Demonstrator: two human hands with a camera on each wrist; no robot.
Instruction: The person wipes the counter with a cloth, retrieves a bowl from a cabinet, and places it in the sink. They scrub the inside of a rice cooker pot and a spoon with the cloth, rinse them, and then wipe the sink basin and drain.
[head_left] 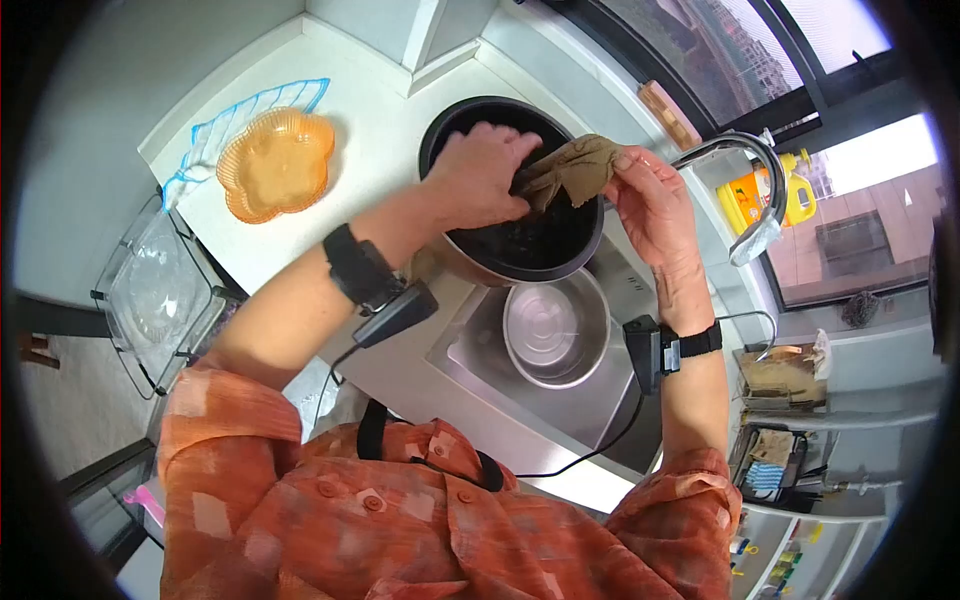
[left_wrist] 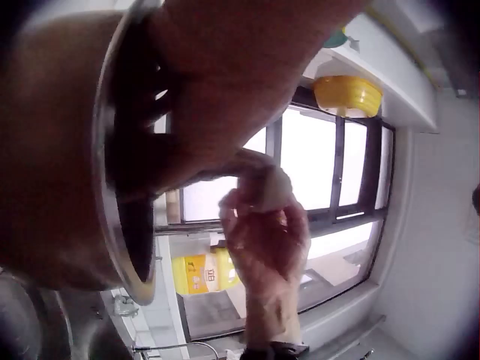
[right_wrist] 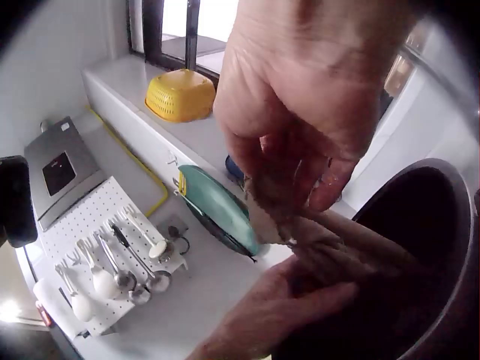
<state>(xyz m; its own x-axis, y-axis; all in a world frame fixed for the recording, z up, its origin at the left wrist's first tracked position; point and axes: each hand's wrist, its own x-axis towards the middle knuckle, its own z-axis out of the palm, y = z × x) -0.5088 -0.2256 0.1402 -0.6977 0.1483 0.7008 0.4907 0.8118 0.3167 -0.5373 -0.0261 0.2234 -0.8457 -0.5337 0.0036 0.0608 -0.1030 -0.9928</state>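
A deep pot [head_left: 525, 262] with a dark inside stands at the back edge of the sink. Over its mouth, a crumpled brown cloth [head_left: 582, 168] stretches between the two hands, its lower end down in the pot. My right hand [head_left: 655, 205] pinches the upper end between thumb and fingers, just past the pot's right rim. Reaching in from the left, my left hand [head_left: 475, 175] has bent fingers and thumb on either side of the cloth's lower part. In the right wrist view the cloth [right_wrist: 330, 244] hangs in folds against the left hand [right_wrist: 292, 304].
A round metal pan [head_left: 556, 330] sits in the sink [head_left: 480, 345]. An orange scalloped bowl [head_left: 275, 165] is on the left counter. The curved faucet [head_left: 765, 160] and a yellow bottle [head_left: 745, 200] are at right. Utensils [right_wrist: 112, 262] hang on a white pegboard.
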